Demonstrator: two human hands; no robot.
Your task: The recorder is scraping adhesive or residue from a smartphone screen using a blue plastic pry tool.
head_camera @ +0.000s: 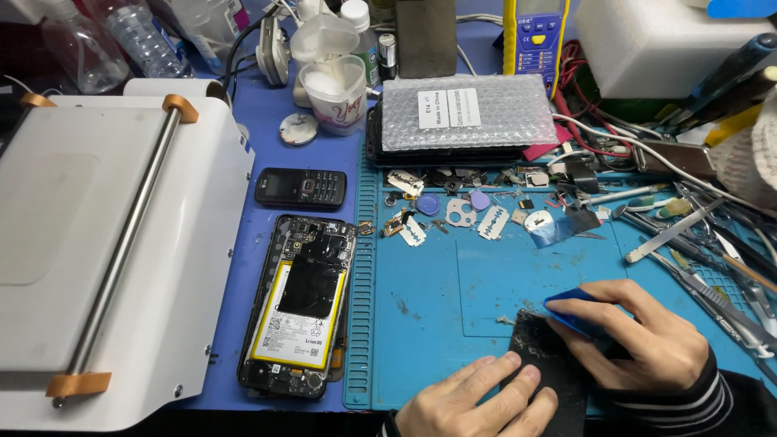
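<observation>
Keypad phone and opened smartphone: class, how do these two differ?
The keypad phone is small, closed and lies sideways; the opened smartphone is larger, backless, showing its yellow-edged battery, and lies lengthwise. The keypad phone sits farther from the hands. Both are black and rest on the blue surface.

A bubble-wrap package [468, 112] lies at the far middle of the counter, a flat grey rectangle resting on a dark tray, with two white rectangular labels [450, 108] side by side on its top. Behind it, at the far edge, stands a yellow meter [534, 34] with a pale grey screen. A white paper cup [336, 95] with pink print stands just left of the package. Near the left side lies a small black keypad phone [300, 188] with a dark screen. In front of it, an opened phone shows a battery with a yellow-bordered white label [298, 326].
</observation>
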